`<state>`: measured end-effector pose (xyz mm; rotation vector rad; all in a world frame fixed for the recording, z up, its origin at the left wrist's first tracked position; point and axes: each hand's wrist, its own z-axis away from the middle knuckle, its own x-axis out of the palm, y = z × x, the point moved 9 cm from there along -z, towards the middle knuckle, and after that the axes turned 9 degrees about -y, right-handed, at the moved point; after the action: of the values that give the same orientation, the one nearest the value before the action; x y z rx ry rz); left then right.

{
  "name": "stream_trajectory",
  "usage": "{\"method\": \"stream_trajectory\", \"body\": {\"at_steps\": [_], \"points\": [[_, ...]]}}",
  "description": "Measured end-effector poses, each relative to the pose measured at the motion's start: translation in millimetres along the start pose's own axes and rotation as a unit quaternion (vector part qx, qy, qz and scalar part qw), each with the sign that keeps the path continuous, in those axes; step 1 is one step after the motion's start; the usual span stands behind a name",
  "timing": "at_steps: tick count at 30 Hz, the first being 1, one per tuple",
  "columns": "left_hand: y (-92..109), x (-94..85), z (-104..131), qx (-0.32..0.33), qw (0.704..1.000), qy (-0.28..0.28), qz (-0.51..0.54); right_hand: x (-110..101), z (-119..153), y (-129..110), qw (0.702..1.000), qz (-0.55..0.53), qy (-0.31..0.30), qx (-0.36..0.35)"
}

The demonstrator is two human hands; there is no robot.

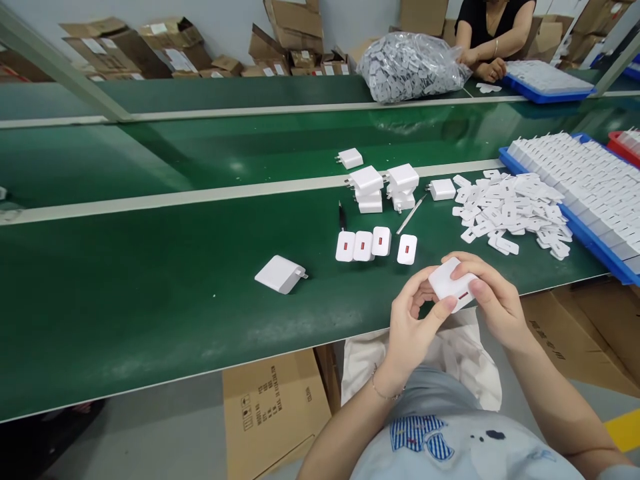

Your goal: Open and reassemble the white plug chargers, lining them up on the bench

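Both hands hold one white charger [444,281] over the table's front edge, its red port facing me. My left hand [414,317] grips its left side and lower edge. The fingers of my right hand [493,293] are pressed on its top and right side. Just beyond, several chargers with red ports [363,246] stand in a row. Behind them are stacked white chargers [367,180], a black pen-like tool [342,217] and a thin metal tool [411,214]. One charger [281,274] lies alone to the left. A pile of small white plates [510,207] lies to the right.
On the right, a blue tray [590,240] holds rows of white chargers, with a red tray [617,143] beyond. Across the green table [150,280], a person's hands [483,65] are beside a large plastic bag [410,67]. Cardboard boxes [275,400] stand below the front edge.
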<state>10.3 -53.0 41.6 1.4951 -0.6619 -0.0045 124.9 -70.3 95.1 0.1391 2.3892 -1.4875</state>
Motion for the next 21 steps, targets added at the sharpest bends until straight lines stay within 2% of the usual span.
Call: {"method": "stream_trajectory", "body": {"at_steps": [3,5,7,10,15,18,21], "points": [[-9,-2.7,-1,-0.029,0.999,-0.015,0.003,-6,-5,13,0.999,-0.002,-0.025,0.036],[-21,0.6,-1,-0.081,0.994,-0.07,0.031,-17,-13,31,0.996,-0.001,-0.024,0.084],[-30,6.4,3,-0.126,0.98,-0.146,0.057,-33,-22,52,0.99,0.018,0.008,0.14],[-31,5.9,11,-0.149,0.964,-0.221,0.009,-40,-42,80,0.975,0.072,0.0,0.211],[-19,-18.0,15,-0.153,0.952,-0.222,-0.146,-18,-73,108,0.956,0.137,-0.086,0.243],[-6,-41.7,23,-0.137,0.957,-0.2,-0.157,-12,-81,118,0.942,0.17,-0.128,0.259],[3,-72.0,36,-0.124,0.969,-0.17,-0.128,-24,-97,111,0.945,0.175,-0.127,0.246]]}}
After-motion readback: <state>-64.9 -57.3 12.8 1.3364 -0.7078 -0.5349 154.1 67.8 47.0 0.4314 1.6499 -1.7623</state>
